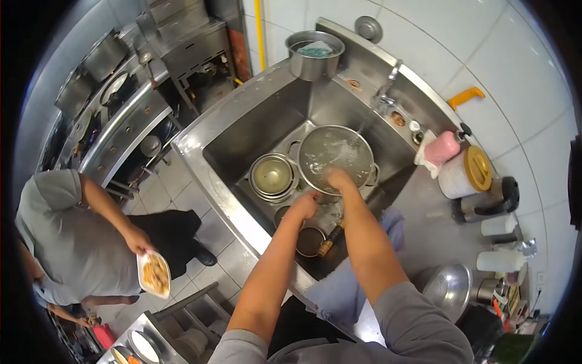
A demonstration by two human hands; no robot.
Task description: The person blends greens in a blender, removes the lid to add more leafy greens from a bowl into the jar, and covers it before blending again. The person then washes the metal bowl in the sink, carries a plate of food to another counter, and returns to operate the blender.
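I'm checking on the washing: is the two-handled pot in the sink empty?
No, rippling water shows inside the two-handled pot.

grey top (339,353) | short grey sleeves (418,321) | black lower garment (306,321) | left hand (308,205) bare | right hand (337,179) bare

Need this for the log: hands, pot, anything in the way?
Right hand at near edge of pot, left hand beside it. Pot in sink, holding water. Stacked bowls close alongside.
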